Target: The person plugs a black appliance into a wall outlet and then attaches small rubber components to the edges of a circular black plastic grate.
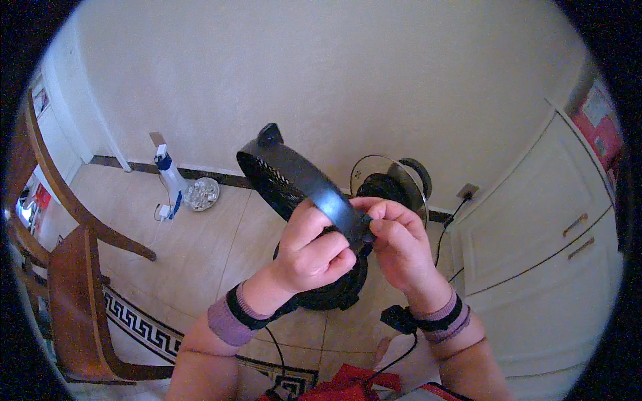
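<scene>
A black, shallow, round pan-like piece is held up on edge, tilted, in front of me. It has a small lug on its far upper side and what looks like a perforated inner face. My left hand is closed round its near rim. My right hand is closed, thumb and fingers pinching a small dark handle-like part at its near right end. Beneath my hands a dark round base stands on the floor, largely covered by them. Behind my right hand, a glass lid leans by dark round parts near the wall.
Left of me is a brown wooden chair. By the wall stand a white and blue container and a bowl of pale bits. A black cord runs to a wall socket beside white cabinets. A patterned border crosses the floor.
</scene>
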Available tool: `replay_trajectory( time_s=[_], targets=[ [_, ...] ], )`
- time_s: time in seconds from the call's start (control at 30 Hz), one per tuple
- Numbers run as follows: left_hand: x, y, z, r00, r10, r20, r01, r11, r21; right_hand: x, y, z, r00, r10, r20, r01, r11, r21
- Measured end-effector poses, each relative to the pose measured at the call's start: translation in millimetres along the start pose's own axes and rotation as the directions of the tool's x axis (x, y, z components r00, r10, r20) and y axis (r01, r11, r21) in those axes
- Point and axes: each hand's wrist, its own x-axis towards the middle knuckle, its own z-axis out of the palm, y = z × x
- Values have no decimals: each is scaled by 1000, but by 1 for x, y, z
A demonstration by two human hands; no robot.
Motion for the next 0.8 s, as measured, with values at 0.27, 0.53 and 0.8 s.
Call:
replay_trajectory(
  time_s=[0.27, 0.53, 0.8],
  targets=[
    [-9, -4, -5, 998, 53, 23, -54, 998, 24, -2, 2, 1, 999, -6, 38, 6, 1000, 0],
    [3, 0, -6, 990, -138, -12, 137, 990, -42, -4, 2, 3, 999, 31, 36, -28, 995, -94],
    [12, 16, -12, 951, -305, -42, 298, 947, -116, -19, 11, 9, 954, -34, 299, 193, 832, -520]
  ],
)
